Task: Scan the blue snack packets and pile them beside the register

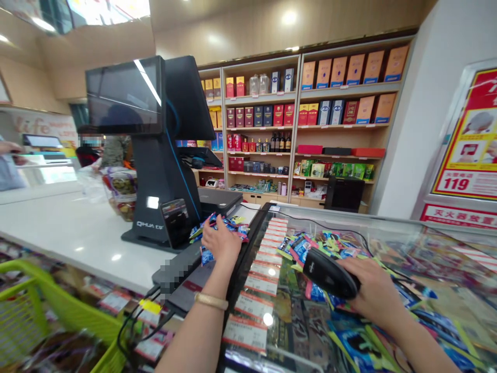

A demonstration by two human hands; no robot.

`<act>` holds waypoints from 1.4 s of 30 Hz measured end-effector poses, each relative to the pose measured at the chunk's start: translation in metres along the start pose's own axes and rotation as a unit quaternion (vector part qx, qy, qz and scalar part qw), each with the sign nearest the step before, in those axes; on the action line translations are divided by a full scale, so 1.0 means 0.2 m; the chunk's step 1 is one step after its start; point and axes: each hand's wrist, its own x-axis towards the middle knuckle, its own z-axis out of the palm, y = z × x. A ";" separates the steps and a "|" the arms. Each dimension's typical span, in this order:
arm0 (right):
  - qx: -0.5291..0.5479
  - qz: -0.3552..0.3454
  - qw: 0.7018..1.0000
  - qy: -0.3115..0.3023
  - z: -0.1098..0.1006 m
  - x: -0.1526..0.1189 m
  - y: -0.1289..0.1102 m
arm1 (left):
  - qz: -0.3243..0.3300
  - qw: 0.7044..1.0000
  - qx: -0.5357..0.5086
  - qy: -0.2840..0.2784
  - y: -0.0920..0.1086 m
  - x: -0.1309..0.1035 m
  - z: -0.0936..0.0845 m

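My right hand (pixel 375 290) is wrapped round the grip of a black barcode scanner (pixel 330 273), whose head points left over the glass counter. Under and around it lie several small blue, pink and green snack packets (pixel 357 344). Further left, my left hand (pixel 221 239) has its fingers curled over a bunch of similar snack packets (pixel 207 255), beside the base of the checkout terminal (pixel 155 207). Some of those packets stick out past the fingers; the palm side is hidden.
A glass counter (pixel 289 331) with red-and-white price labels (pixel 248 305) stands in front. At lower left is a green basket (pixel 34 290) with packages inside. Clear tubs of food (pixel 122 191) stand behind the terminal. Cables (pixel 132 326) hang off the counter. Shelves (pixel 264 96) of boxes line the back.
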 end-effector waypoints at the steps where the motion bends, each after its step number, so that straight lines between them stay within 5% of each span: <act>1: -0.002 0.001 1.000 0.003 0.00 0.00 0.00 | -0.010 1.000 0.008 0.000 -0.01 0.00 0.01; 9: -0.003 0.025 1.000 0.013 -0.01 0.00 0.00 | -0.002 1.000 -0.016 -0.021 -0.01 0.00 0.05; 14: -0.029 0.025 0.997 0.069 -0.02 0.01 0.00 | 0.132 0.981 -0.139 -0.026 0.07 -0.07 0.03; 18: -0.043 0.052 0.993 0.098 -0.03 0.02 0.00 | 0.302 0.890 -0.285 -0.188 0.14 -0.22 0.05; 22: -0.056 0.058 0.989 0.125 -0.03 0.02 0.01 | 0.406 0.791 -0.320 -0.326 0.18 -0.40 0.04; 30: -0.060 0.081 0.983 0.151 -0.02 0.00 0.04 | 0.572 0.667 -0.262 -0.399 0.25 -0.61 -0.06; 42: -0.067 0.070 0.985 0.143 -0.01 0.00 0.05 | 0.565 0.686 -0.209 -0.408 0.24 -0.67 -0.01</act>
